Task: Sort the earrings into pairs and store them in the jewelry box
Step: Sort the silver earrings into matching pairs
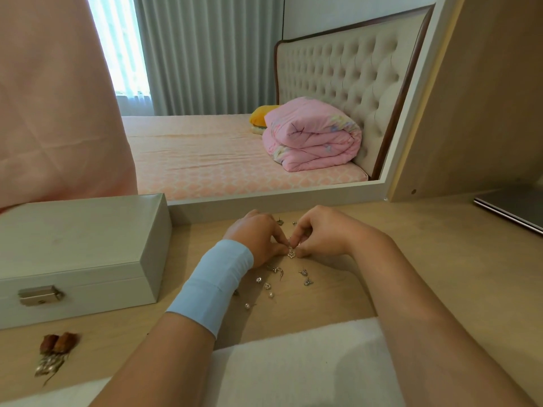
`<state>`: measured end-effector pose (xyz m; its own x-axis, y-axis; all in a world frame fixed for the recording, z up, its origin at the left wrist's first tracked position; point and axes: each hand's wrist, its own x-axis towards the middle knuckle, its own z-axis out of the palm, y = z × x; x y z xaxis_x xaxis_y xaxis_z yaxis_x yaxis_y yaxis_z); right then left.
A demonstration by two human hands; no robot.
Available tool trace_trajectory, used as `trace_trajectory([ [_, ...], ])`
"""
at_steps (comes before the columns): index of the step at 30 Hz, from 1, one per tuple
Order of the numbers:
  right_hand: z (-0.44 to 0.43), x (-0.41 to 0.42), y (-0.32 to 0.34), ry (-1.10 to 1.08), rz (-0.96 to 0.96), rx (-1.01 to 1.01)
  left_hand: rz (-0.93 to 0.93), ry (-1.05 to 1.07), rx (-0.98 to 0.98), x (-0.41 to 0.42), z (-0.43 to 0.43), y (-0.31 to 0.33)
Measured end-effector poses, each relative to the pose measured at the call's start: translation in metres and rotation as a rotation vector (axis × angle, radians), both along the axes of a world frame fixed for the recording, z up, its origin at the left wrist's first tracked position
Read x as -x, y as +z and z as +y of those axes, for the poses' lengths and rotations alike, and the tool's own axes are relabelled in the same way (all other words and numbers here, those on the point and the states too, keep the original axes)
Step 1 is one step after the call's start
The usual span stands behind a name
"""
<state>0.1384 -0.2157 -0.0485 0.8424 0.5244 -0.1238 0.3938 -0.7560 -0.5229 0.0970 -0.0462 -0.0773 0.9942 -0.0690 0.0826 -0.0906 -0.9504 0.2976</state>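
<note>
One jewelry box (79,254) stands on the left of the worktop (411,274). It is pale grey-white, its lid is down, and it has one metal clasp (41,295) on its near face.

Two hands meet at the middle of the worktop, right of the box. The left hand (258,239) wears one light blue wristband (211,286). The right hand (320,233) is bare. Each grip is closed down to the fingertips, and both pinch the same heart earring (291,254), a small silver piece that hangs just above or on the wood; which of the two cannot be told.

Nine more small silver earrings lie loose around the hands:
- Two far earrings (280,221) lie just beyond the fingers.
- One hook earring (277,271) lies near the left wrist.
- Two winged earrings (305,277) lie to its right.
- Two round studs (263,282) lie nearer.
- Two pearl studs (271,294) lie nearest, well apart from each other.

A further speck at the edge of the wristband is too hidden to name.

At the near left, apart from the rest, two brown-red earrings (58,343) with pale tassels lie side by side, touching.

One white cloth (293,362) covers the near edge under the forearms. One mirror (235,98) stands at the far side, and one flat grey object (511,210) lies at the far right.
</note>
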Motion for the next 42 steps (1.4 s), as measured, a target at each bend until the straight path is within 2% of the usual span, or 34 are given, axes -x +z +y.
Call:
trace_trajectory([
  [4,0.002,0.001,-0.002,0.004,-0.002,0.004,-0.055,-0.016,0.007,-0.001,0.002,-0.001],
  [15,0.007,0.002,-0.007,0.039,-0.020,0.041,-0.124,0.133,0.706,0.011,0.019,0.034],
  [21,0.009,0.008,-0.006,0.065,-0.142,0.101,-0.105,0.133,0.790,0.011,0.022,0.033],
  [23,0.009,0.009,-0.009,0.037,-0.108,-0.005,-0.116,0.136,0.803,0.011,0.023,0.032],
  [27,0.005,0.007,-0.006,-0.088,0.037,-0.478,-0.103,0.122,0.830,0.012,0.025,0.032],
  [31,0.003,0.002,0.003,-0.153,0.197,-0.826,-0.108,0.124,0.892,0.011,0.021,0.034],
  [34,0.002,0.000,0.003,-0.137,0.229,-0.904,-0.132,0.144,0.910,0.010,0.014,0.034],
  [38,0.002,0.000,0.004,-0.127,0.199,-0.881,-0.135,0.140,0.906,0.008,0.008,0.032],
  [42,0.003,0.002,0.005,-0.113,0.265,-0.885,-0.085,0.128,0.955,0.007,0.007,0.030],
])
